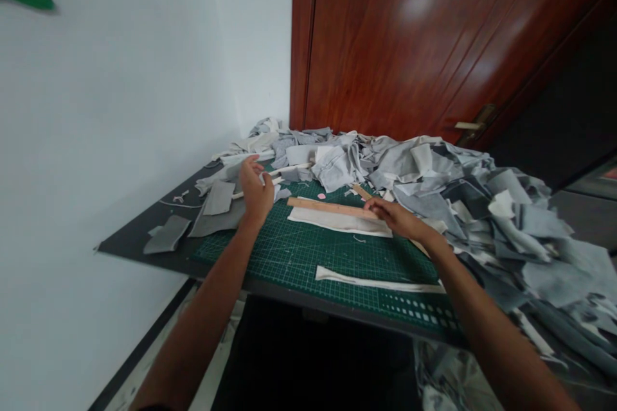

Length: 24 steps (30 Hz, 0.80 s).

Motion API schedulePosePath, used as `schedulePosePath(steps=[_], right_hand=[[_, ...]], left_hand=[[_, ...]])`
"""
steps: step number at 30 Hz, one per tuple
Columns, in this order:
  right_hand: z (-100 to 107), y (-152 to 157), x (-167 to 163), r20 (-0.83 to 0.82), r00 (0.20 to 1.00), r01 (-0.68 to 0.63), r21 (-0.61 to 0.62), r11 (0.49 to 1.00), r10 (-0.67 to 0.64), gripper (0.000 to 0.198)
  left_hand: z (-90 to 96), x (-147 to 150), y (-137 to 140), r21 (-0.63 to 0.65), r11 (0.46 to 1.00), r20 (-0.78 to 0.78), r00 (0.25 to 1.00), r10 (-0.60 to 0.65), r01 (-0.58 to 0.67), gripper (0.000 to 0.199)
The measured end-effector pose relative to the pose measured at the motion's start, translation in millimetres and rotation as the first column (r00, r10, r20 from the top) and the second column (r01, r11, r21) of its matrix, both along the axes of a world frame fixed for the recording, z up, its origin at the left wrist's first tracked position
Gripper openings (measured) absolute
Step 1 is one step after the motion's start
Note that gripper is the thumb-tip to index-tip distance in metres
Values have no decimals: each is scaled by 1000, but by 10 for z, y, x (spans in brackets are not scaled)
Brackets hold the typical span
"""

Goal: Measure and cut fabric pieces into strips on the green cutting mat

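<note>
My right hand (393, 215) is closed on the right end of a wooden ruler (328, 207). The ruler lies along the upper part of a cream fabric strip (328, 220) on a green cutting mat (294, 257). Raised over the left side, my left hand (256, 191) has its thumb and fingers apart and appears to hold nothing. Grey fabric pieces (219, 198) lie beside and beneath it. Nearer the front edge rests a narrow cream strip (376, 282). A second wooden stick (361, 192) runs slantwise, partly hidden by my right hand.
Heaped grey and white fabric scraps (337, 166) line the back of the table, and more scraps (520, 225) cover its right side. A folded grey piece (168, 234) lies at the left edge. Behind stand a white wall (144, 77) and a wooden door (385, 45).
</note>
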State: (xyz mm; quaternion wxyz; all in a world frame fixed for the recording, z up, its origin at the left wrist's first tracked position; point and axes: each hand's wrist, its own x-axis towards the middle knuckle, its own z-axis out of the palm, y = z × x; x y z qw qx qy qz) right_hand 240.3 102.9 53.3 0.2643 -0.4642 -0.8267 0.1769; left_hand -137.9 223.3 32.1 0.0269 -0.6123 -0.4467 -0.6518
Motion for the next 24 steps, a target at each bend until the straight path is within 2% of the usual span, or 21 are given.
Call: schedulePosePath(steps=[2, 4, 6, 10, 15, 20, 24], right_hand=[[-83, 127, 27, 5, 1000, 10, 0, 1000, -10, 31], [-184, 197, 23, 37, 999, -8, -32, 999, 10, 31], [-258, 209, 12, 75, 997, -3, -39, 999, 6, 30], [-268, 126, 20, 140, 985, 93, 50, 994, -99, 30], [-233, -4, 15, 126, 987, 96, 66, 993, -104, 25], [-335, 32, 23, 100, 995, 19, 60, 998, -25, 22], [-425, 118, 49, 86, 996, 5, 116, 993, -16, 19]], left_hand=[[-6, 110, -95, 28, 999, -69, 997, -35, 37, 32], [-18, 222, -183, -21, 988, -190, 970, -155, 153, 29], [-35, 314, -250, -89, 965, -296, 919, -261, 245, 25], [-72, 438, -315, -213, 915, -442, 801, -404, 343, 21], [-120, 543, -347, -321, 862, -525, 683, -507, 393, 22], [-236, 606, -365, -440, 772, -591, 500, -633, 458, 21], [-311, 619, -354, -484, 746, -595, 453, -664, 458, 18]])
